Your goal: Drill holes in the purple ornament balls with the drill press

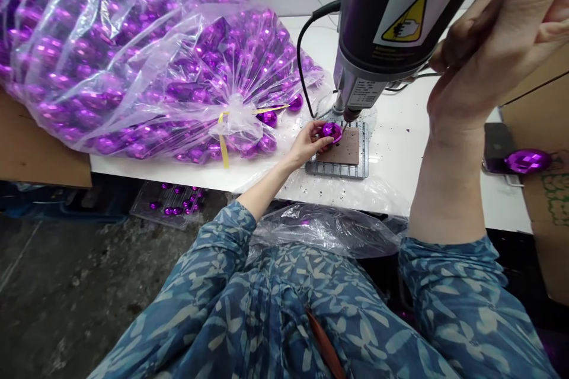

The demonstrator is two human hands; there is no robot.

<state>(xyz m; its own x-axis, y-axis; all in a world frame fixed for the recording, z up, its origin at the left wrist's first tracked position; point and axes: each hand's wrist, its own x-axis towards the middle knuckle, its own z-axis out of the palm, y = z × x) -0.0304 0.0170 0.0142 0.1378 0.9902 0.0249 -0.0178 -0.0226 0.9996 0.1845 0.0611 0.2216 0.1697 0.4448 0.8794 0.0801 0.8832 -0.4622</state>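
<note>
A shiny purple faceted ball [331, 131] is pinched in the fingers of my left hand [309, 142], over a brown board [347, 151] on the metal base [362, 173] of a drill press [371, 18]. The drill's thin bit points down right beside the ball; whether it touches cannot be made out. My right hand [493, 35] is raised at the right side of the drill head, its fingers curled, and what they grip is hidden behind the hand. Dark specks lie around the base on the white table [400, 148].
A large clear bag [133, 65] full of purple balls, tied with yellow ribbon, fills the left of the table. Two loose balls lie by its neck. At right, another purple ball [528, 161] is near cardboard [549, 201]. Clear plastic [329, 228] hangs at the front edge.
</note>
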